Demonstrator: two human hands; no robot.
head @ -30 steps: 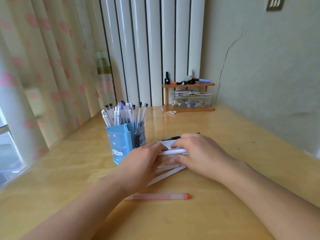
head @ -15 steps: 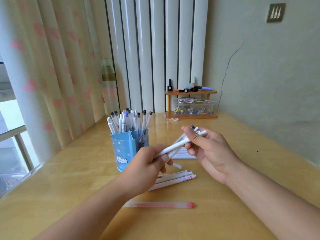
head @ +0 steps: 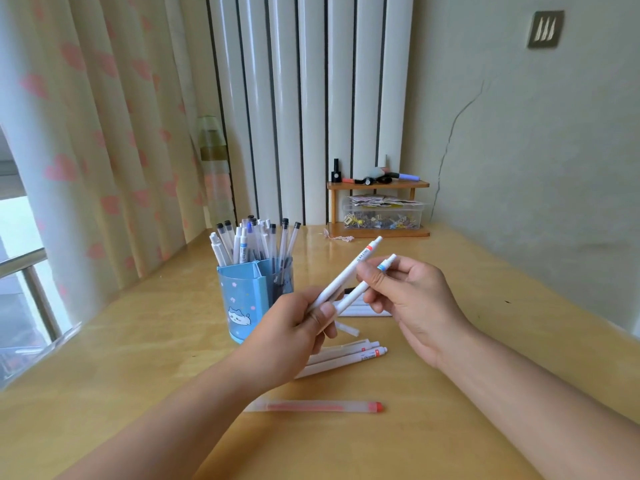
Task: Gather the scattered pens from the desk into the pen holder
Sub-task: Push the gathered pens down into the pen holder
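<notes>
A blue pen holder point(head: 246, 299) with a cat picture stands on the wooden desk point(head: 485, 323), holding several pens. My left hand point(head: 291, 337) grips the lower ends of two white pens point(head: 349, 273) raised above the desk. My right hand point(head: 412, 299) pinches the upper end of the nearer one, by its blue band. Beneath the hands lie two or three white pens point(head: 346, 356) side by side, and more white pens point(head: 363, 310) are partly hidden behind my hands. A translucent pen with a red cap point(head: 315, 407) lies nearest me.
A small wooden shelf point(head: 379, 185) with a clear box of clips point(head: 382, 218) stands at the back by the radiator. Curtains hang on the left beside a window. A wall runs along the desk's right side.
Both hands have risen from the desk with two white pens. The pens now point up and to the right, higher than half a second ago. The camera has tilted up slightly.
</notes>
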